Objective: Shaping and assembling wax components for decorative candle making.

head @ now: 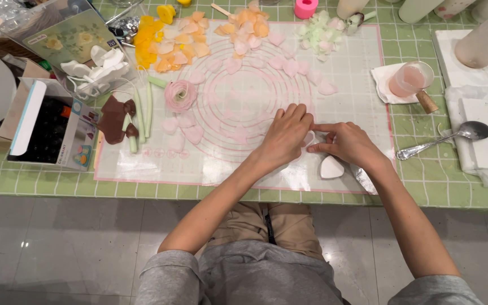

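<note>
While palms face down, left hand (285,135) beside right hand (345,144).

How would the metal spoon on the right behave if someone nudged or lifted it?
The spoon looks like polished metal, so probably stiff and rather slippery. Its bowl rests up on the white cloth while the handle lies on the green checked tablecloth, so a nudge would likely make it pivot or slide rather than roll. It seems sturdy, not fragile.
</note>
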